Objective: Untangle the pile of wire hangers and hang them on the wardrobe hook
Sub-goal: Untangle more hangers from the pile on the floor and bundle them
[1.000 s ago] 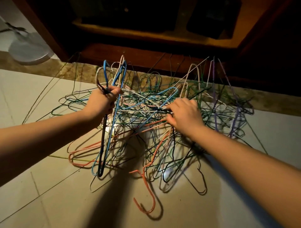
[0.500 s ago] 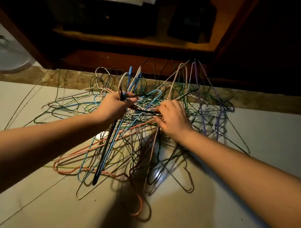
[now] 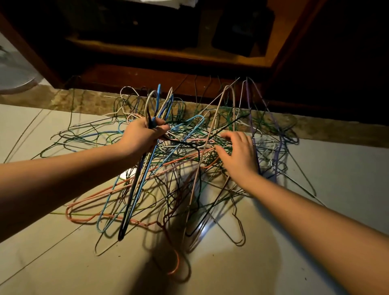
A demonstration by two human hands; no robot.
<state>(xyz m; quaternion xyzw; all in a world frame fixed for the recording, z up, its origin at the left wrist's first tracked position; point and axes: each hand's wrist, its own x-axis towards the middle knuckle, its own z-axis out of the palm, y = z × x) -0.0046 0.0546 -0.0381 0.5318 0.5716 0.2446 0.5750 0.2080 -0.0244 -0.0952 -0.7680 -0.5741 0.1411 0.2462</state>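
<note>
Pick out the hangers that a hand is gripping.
The black-and-blue bundle, gripped near its hooks by the left hand; the pile under the right hand lies tangled on the floor.

1 pile of wire hangers (image 3: 190,147), single hangers too tangled to count; 2 hands: left hand (image 3: 141,138), right hand (image 3: 240,156); 1 wardrobe (image 3: 136,78).

A pale tiled floor (image 3: 46,265) filled the lower view, with thin grout lines crossing its near left corner. Along its far edge ran a speckled brown stone strip (image 3: 336,131). At the far left edge stood a round white base (image 3: 14,79), partly cut off. Beyond the strip, a wooden shelf (image 3: 168,53) carried two dark, indistinct objects (image 3: 242,27). A scrap of white cloth (image 3: 175,3) showed at the top.
</note>
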